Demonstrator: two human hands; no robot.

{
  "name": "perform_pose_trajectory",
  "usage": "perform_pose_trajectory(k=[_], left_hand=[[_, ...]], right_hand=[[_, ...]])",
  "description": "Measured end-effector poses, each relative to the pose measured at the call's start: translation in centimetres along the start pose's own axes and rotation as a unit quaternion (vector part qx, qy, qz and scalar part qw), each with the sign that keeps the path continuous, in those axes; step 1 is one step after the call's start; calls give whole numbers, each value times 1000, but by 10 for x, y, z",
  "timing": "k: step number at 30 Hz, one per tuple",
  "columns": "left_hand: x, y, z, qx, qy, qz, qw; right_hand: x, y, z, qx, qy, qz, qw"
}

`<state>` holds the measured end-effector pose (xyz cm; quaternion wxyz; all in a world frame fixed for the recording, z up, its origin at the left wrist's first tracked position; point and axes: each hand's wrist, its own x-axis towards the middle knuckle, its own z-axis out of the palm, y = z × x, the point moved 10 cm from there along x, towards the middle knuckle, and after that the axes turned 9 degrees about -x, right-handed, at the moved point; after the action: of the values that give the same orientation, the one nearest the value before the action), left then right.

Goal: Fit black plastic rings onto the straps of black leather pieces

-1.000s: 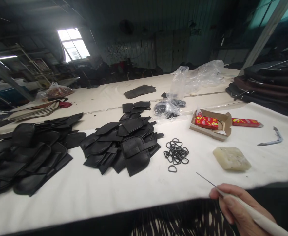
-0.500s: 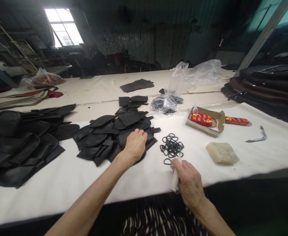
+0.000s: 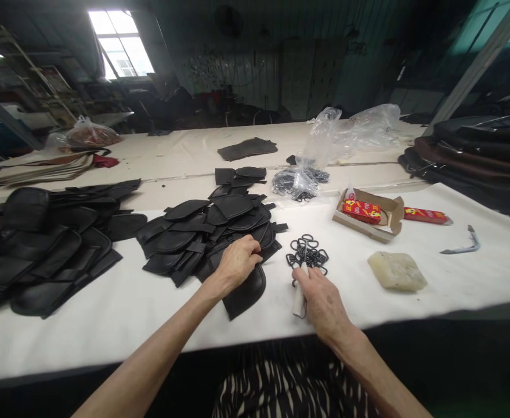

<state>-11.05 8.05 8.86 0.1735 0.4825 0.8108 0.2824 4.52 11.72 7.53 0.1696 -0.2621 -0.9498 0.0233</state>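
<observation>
Using the ring pile [image 3: 319, 255] as reference. Right hand [image 3: 324, 299] is sitting at its near edge, back of hand facing up, fingers curling in, grasping a white-handled tool [image 3: 299, 300]; handle is pointing back toward the wearer, thin shaft is reaching away over the rings. Right forearm is slanting in from the near right of the pile. Left hand [image 3: 239, 260] is working left of the pile, knuckles up, fingers bending down at the top of the front black piece [image 3: 248, 292]; can't tell whether they're pinching it or only touching, fingertips are partly hidden. Left forearm is running up diagonally from the near left, wrist looking close to straight. Front black piece is lying just left of the pile, rounded end toward the wearer, with the heap of black pieces [image 3: 232, 209] spreading behind it, farther left. Pale block [image 3: 397, 271] is resting right of the pile; cardboard box [image 3: 363, 231] is sitting beyond it to the right, holding a red packet [image 3: 362, 212].
</observation>
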Motion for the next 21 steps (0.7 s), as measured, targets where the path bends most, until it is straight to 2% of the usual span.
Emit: perform_pose_trajectory(k=[6, 10, 15, 21], left_hand=[[-31, -10, 0, -179, -1, -70, 981], [-50, -14, 21, -265, -13, -121, 957], [-68, -11, 52, -310, -6, -153, 938], [-73, -4, 65, -333, -8, -164, 929]], right_hand=[[-3, 11, 7, 92, -30, 28, 995], [-14, 17, 11, 160, -27, 48, 986], [-24, 30, 6, 219, -9, 97, 971], [-24, 37, 0, 247, 32, 116, 962]])
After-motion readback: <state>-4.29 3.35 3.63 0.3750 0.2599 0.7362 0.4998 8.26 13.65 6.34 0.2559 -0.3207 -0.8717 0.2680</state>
